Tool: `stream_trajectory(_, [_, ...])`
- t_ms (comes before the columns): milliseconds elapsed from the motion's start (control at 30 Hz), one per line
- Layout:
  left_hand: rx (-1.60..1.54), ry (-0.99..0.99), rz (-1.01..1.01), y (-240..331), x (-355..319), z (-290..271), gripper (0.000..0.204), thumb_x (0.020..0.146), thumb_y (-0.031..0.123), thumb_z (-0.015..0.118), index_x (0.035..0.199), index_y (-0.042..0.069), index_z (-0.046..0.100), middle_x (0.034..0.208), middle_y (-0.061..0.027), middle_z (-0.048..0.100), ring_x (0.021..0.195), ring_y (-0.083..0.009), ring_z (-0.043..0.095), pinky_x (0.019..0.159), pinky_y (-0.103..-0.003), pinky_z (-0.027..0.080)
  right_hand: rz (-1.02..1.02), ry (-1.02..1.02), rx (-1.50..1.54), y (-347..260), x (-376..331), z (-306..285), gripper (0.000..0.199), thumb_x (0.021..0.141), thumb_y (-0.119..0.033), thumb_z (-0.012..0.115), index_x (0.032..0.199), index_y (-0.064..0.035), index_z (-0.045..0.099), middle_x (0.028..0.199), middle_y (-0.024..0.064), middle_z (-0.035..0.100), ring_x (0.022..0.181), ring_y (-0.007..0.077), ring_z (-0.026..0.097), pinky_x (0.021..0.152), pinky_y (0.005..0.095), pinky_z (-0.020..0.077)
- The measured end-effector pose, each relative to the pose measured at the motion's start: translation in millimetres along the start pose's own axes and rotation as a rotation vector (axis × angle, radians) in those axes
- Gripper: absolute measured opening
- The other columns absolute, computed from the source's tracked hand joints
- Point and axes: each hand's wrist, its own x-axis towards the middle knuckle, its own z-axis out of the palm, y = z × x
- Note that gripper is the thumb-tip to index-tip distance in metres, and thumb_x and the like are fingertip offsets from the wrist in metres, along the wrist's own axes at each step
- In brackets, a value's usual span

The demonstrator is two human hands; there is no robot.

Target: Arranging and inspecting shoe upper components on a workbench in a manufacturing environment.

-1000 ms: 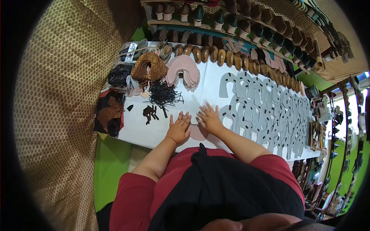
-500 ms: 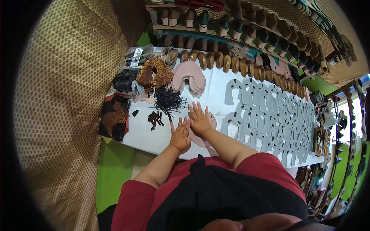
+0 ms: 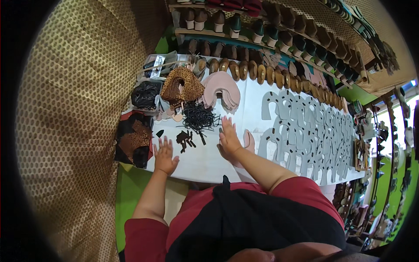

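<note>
At the centre of the frame, the right hand (image 3: 228, 139) lies flat with fingers spread, pressing a pink horseshoe-shaped cut piece (image 3: 248, 142) onto the white tabletop (image 3: 205, 161). Left of centre, the left hand (image 3: 165, 156) rests open and empty, palm down, just below small dark scraps (image 3: 185, 139). Grey cut pieces (image 3: 305, 131) fill the right side.
</note>
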Motion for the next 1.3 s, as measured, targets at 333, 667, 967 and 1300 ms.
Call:
stream_trajectory(333, [-0.058,-0.077,0.014,2.1,8.4,-19.3,0.093,0.082,0.04,0.064,0.156,0.002,0.022,0.165,-0.0185,0.015,0.152,-0.0398,0.011,0.121,-0.056,0.007,-0.113,-0.016,-0.072,0.6,-8.0,8.6,0.079,0.094,-0.032,0.054,0.155,0.0004,0.018,0.161,0.0249,0.019,0.151,0.0422,0.014,0.123,0.0512,0.0125])
stream_trajectory(667, [-0.099,-0.126,0.01,1.3,7.9,-24.6,0.091,0.087,0.045,0.06,0.157,0.004,0.02,0.166,-0.0165,0.014,0.153,-0.0372,0.01,0.121,-0.055,0.006,0.038,0.208,0.145,8.4,24.9,21.9,0.075,0.096,-0.018,0.05,0.156,0.0039,0.011,0.161,0.0262,0.018,0.151,0.0391,0.015,0.122,0.0393,0.0146])
stream_trajectory(967, [-0.118,-0.095,0.015,-3.8,8.8,-17.8,0.089,0.087,0.046,0.059,0.157,0.004,0.021,0.166,-0.017,0.014,0.153,-0.0375,0.011,0.121,-0.056,0.007,0.019,0.214,-0.053,-3.6,36.5,35.6,0.081,0.092,-0.024,0.061,0.156,-0.0008,0.018,0.16,0.0276,0.02,0.149,0.0439,0.02,0.122,0.0446,0.019])
stream_trajectory(1300, [-0.126,-0.121,0.017,-2.9,8.1,-18.8,0.09,0.087,0.045,0.059,0.157,0.004,0.02,0.166,-0.0173,0.013,0.153,-0.0378,0.01,0.121,-0.056,0.006,0.133,0.146,-0.211,-38.8,43.4,47.8,0.084,0.092,-0.025,0.061,0.156,0.0006,0.013,0.161,0.0246,0.017,0.151,0.0402,0.013,0.124,0.0482,0.0107])
